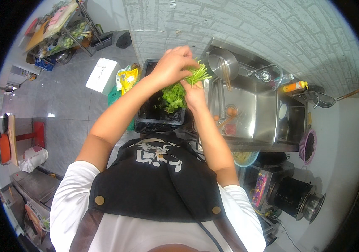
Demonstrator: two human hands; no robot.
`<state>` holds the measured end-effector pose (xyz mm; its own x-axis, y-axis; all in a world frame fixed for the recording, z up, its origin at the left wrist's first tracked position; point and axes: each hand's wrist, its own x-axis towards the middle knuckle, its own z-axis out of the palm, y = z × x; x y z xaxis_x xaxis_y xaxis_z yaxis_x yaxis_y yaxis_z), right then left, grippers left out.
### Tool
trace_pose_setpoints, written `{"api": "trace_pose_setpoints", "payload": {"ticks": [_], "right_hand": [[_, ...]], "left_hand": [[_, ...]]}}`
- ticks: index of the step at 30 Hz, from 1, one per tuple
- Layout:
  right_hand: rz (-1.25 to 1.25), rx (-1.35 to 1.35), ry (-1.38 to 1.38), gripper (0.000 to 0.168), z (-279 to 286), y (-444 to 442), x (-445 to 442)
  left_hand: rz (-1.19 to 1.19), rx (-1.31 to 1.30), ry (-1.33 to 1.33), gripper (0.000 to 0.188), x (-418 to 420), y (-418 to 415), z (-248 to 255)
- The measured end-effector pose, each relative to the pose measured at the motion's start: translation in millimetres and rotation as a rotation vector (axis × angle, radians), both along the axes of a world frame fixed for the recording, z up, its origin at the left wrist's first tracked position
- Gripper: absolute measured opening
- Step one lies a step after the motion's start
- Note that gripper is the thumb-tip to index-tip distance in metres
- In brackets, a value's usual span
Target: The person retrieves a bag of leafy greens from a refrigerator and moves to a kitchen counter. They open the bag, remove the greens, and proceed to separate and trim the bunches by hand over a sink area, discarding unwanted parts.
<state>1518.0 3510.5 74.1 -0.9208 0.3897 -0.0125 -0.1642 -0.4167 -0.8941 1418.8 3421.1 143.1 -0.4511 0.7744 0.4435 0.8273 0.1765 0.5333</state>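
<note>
A bunch of leafy green herbs, which looks like coriander (pixel 174 97), hangs over a black bin (pixel 161 121) lined with a black plastic bag. My right hand (pixel 195 95) grips the bunch from below, near where stems and leaves meet. From above, my left hand (pixel 173 65) bends over the pale green stems (pixel 200 75), its thumb and fingers on them. The stem ends point right, towards the sink, and the leaves hang down and left. Dark scraps inside the bin are hard to make out.
Right of the bin stands a steel sink (pixel 266 113) with a steel pot (pixel 219 61), chopsticks (pixel 226 75) and eggs (pixel 232 111). A yellow bottle (pixel 294 86) is behind it. Left are a white box (pixel 102 75) and yellow packets (pixel 128 80). A brick-patterned wall (pixel 261 25) rises ahead.
</note>
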Motion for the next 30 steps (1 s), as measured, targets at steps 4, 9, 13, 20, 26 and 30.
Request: {"api": "trace_pose_setpoints", "payload": {"ticks": [4, 9, 13, 20, 26, 30], "right_hand": [[-0.023, -0.013, -0.019, 0.028, 2.7, 1.4, 0.1], [0.060, 0.069, -0.029, 0.027, -0.6, 9.5, 0.7], [0.096, 0.069, -0.043, 0.027, -2.0, 13.4, 5.5], [0.070, -0.251, -0.027, 0.042, -24.4, 39.4, 7.9], [0.058, -0.505, 0.007, 0.044, -30.4, 45.9, 6.7], [0.084, -0.525, 0.084, 0.049, -28.2, 42.7, 2.6]], "left_hand": [[-0.023, 0.002, 0.138, 0.021, 1.6, 2.2, 3.2], [-0.081, -0.016, 0.186, 0.017, -1.3, 4.1, 2.1], [-0.102, 0.081, -0.131, 0.012, -5.4, 9.7, -6.5], [0.191, -0.162, -0.073, 0.017, -19.6, -2.1, -25.6], [0.060, 0.019, -0.285, 0.024, 2.5, 0.6, -42.9], [0.056, 0.023, -0.325, 0.028, 21.2, 10.4, -36.6]]}}
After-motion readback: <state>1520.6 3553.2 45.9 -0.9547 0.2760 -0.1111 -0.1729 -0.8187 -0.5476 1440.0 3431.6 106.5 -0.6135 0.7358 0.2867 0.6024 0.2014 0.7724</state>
